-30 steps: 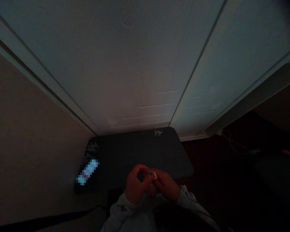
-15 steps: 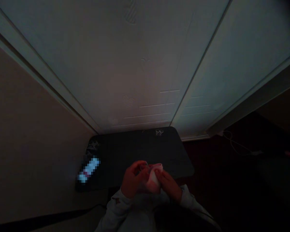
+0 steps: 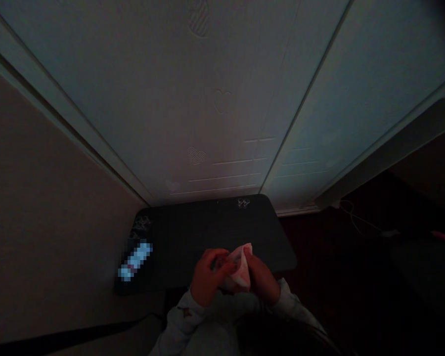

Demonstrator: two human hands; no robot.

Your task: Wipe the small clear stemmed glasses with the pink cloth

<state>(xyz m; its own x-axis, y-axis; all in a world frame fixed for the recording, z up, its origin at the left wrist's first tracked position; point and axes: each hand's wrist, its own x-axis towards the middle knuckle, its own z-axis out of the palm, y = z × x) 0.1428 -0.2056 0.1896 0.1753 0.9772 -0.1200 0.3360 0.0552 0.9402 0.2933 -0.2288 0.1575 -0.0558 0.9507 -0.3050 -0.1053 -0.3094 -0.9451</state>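
A pink and white cloth-like item (image 3: pixel 244 273) is held between my two hands, near the front edge of the dark table (image 3: pixel 193 225). On its left side, my left hand (image 3: pixel 208 277) is closed with fingers curled against it. My right hand (image 3: pixel 261 279) grips its right side, thumb near the top. Dim light hides the fingertips and whatever may lie inside the folds.
A pixelated bright object (image 3: pixel 135 262) lies at the table's left end, with small clear items (image 3: pixel 142 223) behind it. Glasses-like clear loops (image 3: pixel 244 202) rest near the back edge. White panels (image 3: pixel 193 123) rise behind. A white cable (image 3: pixel 359 217) is at the right.
The pink and white item has changed shape, its top corner now pointing up higher. Both hands have shifted slightly around it, and the left has moved a little to the right.
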